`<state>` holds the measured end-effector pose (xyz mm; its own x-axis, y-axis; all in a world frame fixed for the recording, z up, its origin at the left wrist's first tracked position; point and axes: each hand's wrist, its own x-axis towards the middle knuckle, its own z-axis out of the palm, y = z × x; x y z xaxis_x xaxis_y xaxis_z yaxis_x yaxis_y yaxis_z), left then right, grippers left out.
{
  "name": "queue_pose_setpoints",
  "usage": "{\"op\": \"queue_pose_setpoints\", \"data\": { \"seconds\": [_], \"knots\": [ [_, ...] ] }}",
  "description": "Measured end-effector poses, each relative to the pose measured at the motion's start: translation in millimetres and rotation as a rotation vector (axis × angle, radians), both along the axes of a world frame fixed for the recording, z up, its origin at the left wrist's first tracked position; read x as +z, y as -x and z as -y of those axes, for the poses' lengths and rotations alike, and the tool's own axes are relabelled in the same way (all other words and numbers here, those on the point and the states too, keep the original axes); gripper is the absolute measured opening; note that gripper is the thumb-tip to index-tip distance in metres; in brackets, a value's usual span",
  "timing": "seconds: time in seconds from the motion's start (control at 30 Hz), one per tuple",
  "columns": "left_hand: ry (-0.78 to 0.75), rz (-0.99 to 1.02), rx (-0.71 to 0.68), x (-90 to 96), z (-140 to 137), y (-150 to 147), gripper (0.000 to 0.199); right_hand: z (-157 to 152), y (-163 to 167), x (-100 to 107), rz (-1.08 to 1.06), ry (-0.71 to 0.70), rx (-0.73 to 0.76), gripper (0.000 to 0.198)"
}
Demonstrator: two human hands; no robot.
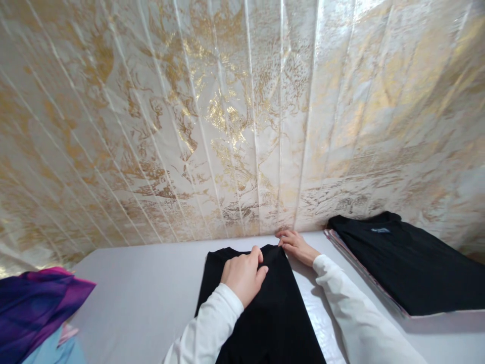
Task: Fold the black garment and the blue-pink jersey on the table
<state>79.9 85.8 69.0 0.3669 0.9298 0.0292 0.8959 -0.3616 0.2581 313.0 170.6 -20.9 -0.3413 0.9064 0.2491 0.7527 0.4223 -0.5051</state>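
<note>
Left grip loosely curled over the black garment, which lies on the white surface — whether it pinches cloth, I cannot tell; right grip at the garment's far right corner, hold likewise unclear — gold-patterned sheeting behind.

Garment in the middle: plain, solid black. Sleeves on either side of it: plain white. Table: white with a faint lilac cast, unpatterned. Shirt at right: black, with a small pale blue-grey neck print; beneath it, thin edges of pink and white. At lower left, a cloth blends deep purple, navy and magenta above plain light blue fabric. Backdrop: cream, mottled with metallic gold and brown swirls, striped by pale lines.
</note>
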Motion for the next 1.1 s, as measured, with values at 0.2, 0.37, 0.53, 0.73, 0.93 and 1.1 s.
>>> {"op": "queue_pose_setpoints", "data": {
  "seconds": [0.2,0.37,0.53,0.73,0.93,1.1],
  "knots": [
    [0.243,0.015,-0.004,4.8,-10,48,0.016,0,2,-2,0.014,-0.021,-0.029,0.019],
    [0.453,0.089,-0.017,-1.9,-15,65,0.031,-1,4,-3,0.030,-0.050,-0.055,0.017],
    [0.339,-0.019,0.167,-19.4,-19,73,0.021,0,8,-1,0.054,-0.102,-0.086,0.019],
    [0.115,-0.099,0.110,-12.9,-3,71,0.021,-3,9,-5,0.076,-0.158,-0.093,0.020],
    [0.148,-0.121,-0.357,4.2,39,58,0.039,-6,8,-10,0.087,-0.181,-0.092,0.020],
    [0.286,-0.156,-0.476,-4.2,56,51,0.028,-5,10,-10,0.092,-0.192,-0.093,0.021]
  ]
}}
